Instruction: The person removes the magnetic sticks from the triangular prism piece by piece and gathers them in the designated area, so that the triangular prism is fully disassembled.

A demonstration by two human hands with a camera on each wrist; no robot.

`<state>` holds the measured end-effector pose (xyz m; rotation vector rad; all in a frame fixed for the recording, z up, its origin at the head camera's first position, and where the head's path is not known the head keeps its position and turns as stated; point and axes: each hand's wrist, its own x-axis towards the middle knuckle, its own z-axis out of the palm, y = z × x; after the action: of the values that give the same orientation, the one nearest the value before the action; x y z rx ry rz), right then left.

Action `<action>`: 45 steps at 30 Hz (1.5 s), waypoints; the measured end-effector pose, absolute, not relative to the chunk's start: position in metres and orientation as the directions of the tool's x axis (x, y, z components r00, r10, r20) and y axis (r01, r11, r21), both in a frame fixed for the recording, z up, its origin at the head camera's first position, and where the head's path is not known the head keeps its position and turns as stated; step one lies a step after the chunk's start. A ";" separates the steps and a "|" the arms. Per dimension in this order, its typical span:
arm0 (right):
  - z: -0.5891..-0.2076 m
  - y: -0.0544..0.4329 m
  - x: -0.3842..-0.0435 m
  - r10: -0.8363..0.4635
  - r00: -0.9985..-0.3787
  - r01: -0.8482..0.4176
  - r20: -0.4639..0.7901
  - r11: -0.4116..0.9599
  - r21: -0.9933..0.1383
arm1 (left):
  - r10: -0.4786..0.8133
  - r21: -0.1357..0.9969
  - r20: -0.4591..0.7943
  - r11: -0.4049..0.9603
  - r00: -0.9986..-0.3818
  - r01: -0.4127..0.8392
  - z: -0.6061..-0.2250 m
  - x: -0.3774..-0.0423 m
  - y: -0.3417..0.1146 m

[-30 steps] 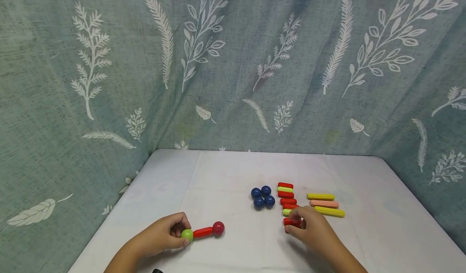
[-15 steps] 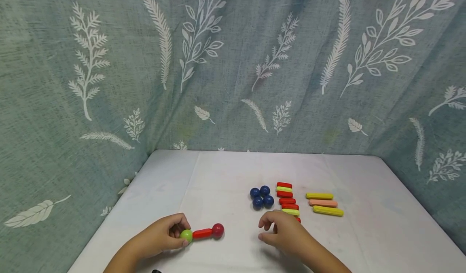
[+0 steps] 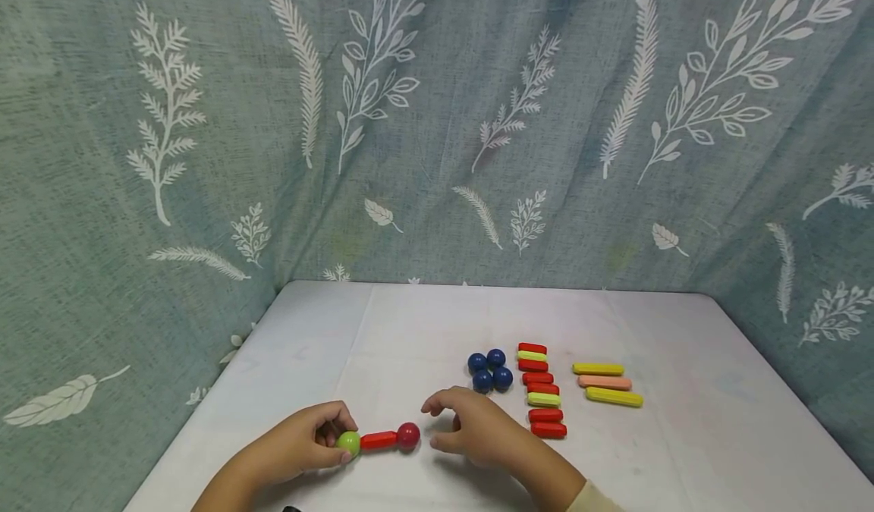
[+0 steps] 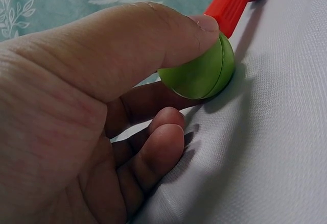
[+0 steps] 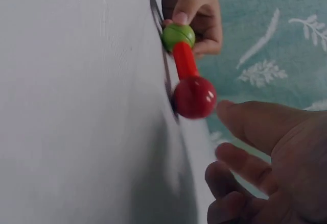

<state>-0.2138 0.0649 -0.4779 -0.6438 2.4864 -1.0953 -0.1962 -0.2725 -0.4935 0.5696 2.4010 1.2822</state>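
My left hand (image 3: 307,440) pinches a green ball (image 3: 349,443) between thumb and fingers, low over the white table. A short red stick (image 3: 378,440) joins that green ball to a dark red ball (image 3: 408,436) on its right. In the left wrist view the thumb lies across the green ball (image 4: 199,73). My right hand (image 3: 478,428) is just right of the dark red ball, apart from it, fingers loosely bent with nothing between them. The right wrist view shows the thumb tip close beside the dark red ball (image 5: 194,97).
Several blue balls (image 3: 501,378) cluster behind my right hand. To their right, short red and yellow-green sticks (image 3: 544,400) lie in a column. Longer yellow sticks (image 3: 614,397) and an orange one (image 3: 604,382) lie further right. A patterned cloth (image 3: 423,117) hangs behind the table.
My right hand has left the red sticks and moved leftward, up to the dark red ball. Two red sticks it covered now show. My left hand keeps its pinch on the green ball.
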 end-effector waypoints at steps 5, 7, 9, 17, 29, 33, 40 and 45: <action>-0.485 0.048 -0.215 -0.600 -0.792 -0.373 -0.113 0.621 -0.689 | 0.516 0.842 -0.112 0.503 -0.849 0.195 -0.494 -0.195 -0.273; -0.488 0.044 -0.215 -0.618 -0.780 -0.413 -0.100 0.628 -0.660 | 0.521 0.839 -0.109 0.505 -0.846 0.203 -0.494 -0.195 -0.272; -0.490 0.041 -0.215 -0.627 -0.774 -0.435 -0.088 0.628 -0.645 | 0.523 0.834 -0.108 0.510 -0.845 0.210 -0.494 -0.196 -0.271; -0.491 0.036 -0.215 -0.727 -0.686 -0.546 -0.024 0.538 -0.642 | 0.525 0.836 -0.098 0.504 -0.846 0.216 -0.494 -0.196 -0.273; -0.492 0.033 -0.213 -0.743 -0.669 -0.611 -0.002 0.551 -0.568 | 0.523 0.838 -0.097 0.502 -0.847 0.213 -0.494 -0.194 -0.274; -0.490 0.032 -0.211 -0.739 -0.674 -0.617 -0.003 0.565 -0.548 | 0.521 0.840 -0.102 0.502 -0.847 0.207 -0.495 -0.195 -0.274; -0.486 0.038 -0.210 -0.697 -0.716 -0.561 -0.039 0.608 -0.562 | 0.512 0.840 -0.118 0.508 -0.851 0.190 -0.495 -0.195 -0.274; -0.484 0.047 -0.212 -0.617 -0.780 -0.439 -0.109 0.662 -0.608 | 0.503 0.836 -0.124 0.518 -0.856 0.183 -0.494 -0.196 -0.272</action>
<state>-0.2124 0.0471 -0.4840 -0.8418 2.5746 -0.8242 -0.1956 -0.2725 -0.4939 0.5689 2.4121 1.2672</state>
